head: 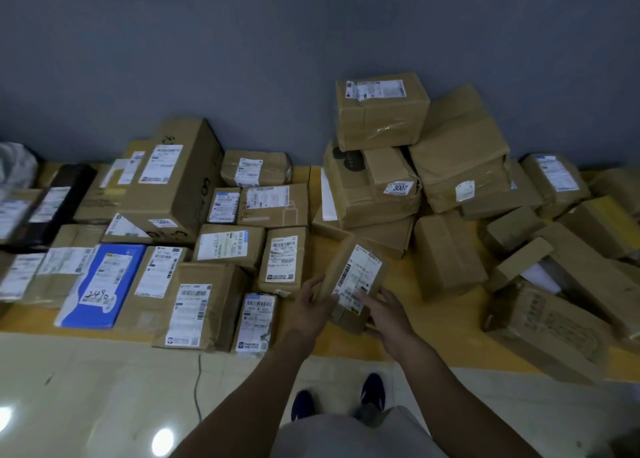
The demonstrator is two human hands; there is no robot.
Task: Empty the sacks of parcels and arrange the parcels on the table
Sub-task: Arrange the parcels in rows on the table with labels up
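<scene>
Above bare table [450, 336] edge, held parcel [356, 274]

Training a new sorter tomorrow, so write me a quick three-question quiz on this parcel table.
1. True or false: the left hand and the right hand both hold the small brown parcel.
2. Which number is printed on the sticker of the stacked box? A) 3007 B) 1250 C) 8846
3. Fill in: the flat parcel marked 2490 is white and ____.

Key: 1 true; 2 A; 3 blue.
</scene>
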